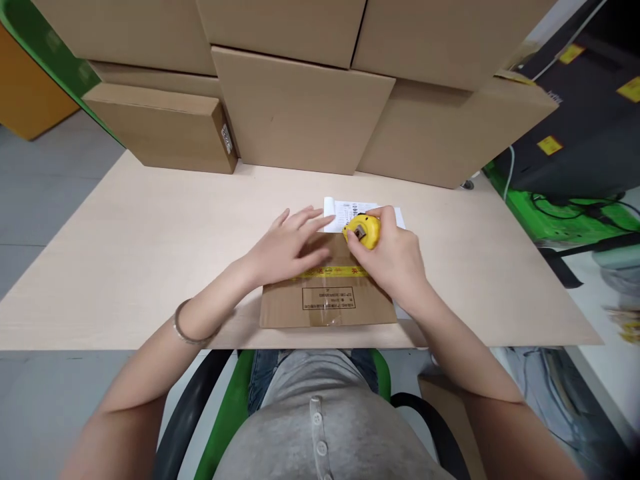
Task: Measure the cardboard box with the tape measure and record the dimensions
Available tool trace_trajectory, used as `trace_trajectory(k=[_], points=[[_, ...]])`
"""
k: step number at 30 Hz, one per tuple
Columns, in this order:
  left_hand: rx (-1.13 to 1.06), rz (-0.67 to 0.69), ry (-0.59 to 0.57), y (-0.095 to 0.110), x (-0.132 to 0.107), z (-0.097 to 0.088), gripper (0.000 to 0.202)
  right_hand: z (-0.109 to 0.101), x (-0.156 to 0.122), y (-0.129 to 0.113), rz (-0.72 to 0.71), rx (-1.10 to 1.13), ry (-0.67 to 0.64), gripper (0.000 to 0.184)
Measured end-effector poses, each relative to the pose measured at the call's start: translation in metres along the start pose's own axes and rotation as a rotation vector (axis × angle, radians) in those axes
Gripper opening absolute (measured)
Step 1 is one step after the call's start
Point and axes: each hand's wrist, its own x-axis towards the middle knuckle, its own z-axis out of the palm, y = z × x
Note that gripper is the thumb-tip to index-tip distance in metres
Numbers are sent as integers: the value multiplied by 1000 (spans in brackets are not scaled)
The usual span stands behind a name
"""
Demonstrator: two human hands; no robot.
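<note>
The right hand [397, 250] has its thumb and fingers closed on the tape measure [369, 230], which sits at their left, over the box's [285, 307] far edge. The left hand [283, 252], fingers spread, grasps nothing over the box's far left part.

Yellow tape measure [367, 231] near taped carton [329, 282]

We cannot read the white paper [341, 211], partly hidden by the right hand [397, 253]; the upper cartons [283, 27] are cut off.
</note>
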Motion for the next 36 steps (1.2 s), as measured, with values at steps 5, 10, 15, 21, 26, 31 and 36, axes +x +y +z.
trace_trajectory(k=[5, 10, 15, 21, 26, 31, 36], points=[[143, -20, -178, 10, 20, -1, 82, 12, 2, -11, -10, -115, 15, 35], [208, -8, -272, 7, 24, -8, 80, 5, -2, -15, -1, -195, -27, 33], [243, 10, -322, 6, 29, -10, 68, -5, -29, -16, -58, -308, 2, 30], [226, 6, -319, 9, 30, -10, 65, -20, -93, -20, -192, -357, 142, 26], [272, -16, -329, 11, 29, -10, 66, -32, -137, -22, -237, -321, 184, 25], [317, 6, -306, 9, 29, -8, 68, -33, -158, -23, -237, -309, 153, 27], [330, 17, -314, 9, 29, -6, 66, -27, -158, -25, -194, -246, 145, 25]])
